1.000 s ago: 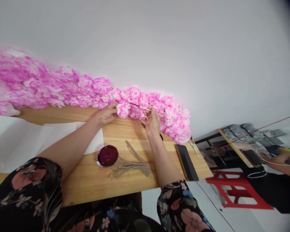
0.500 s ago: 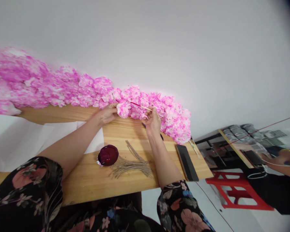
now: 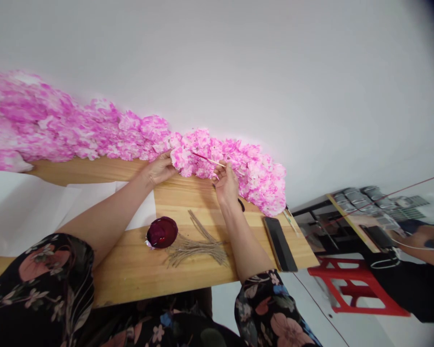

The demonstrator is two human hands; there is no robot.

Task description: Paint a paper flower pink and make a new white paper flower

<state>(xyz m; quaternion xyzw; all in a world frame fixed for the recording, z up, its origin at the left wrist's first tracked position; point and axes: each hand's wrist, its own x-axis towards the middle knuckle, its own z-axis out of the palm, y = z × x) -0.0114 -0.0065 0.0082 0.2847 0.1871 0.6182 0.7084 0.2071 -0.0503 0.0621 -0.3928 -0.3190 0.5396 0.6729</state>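
Head view: a person paints a paper flower at the far edge of the table.

The left hand (image 3: pixel 161 168) pinches the flower (image 3: pixel 181 160) at the front of a long pink row (image 3: pixel 94 130), and the right hand (image 3: pixel 226 182) is closed around a thin brush (image 3: pixel 207 159) with its tip on the petals. Most flowers look already tinted; this one still shows white. Near the person sit a bowl of dye (image 3: pixel 161 232), twine pieces (image 3: pixel 197 246) and a phone (image 3: pixel 279 242); nothing blocks the hands.
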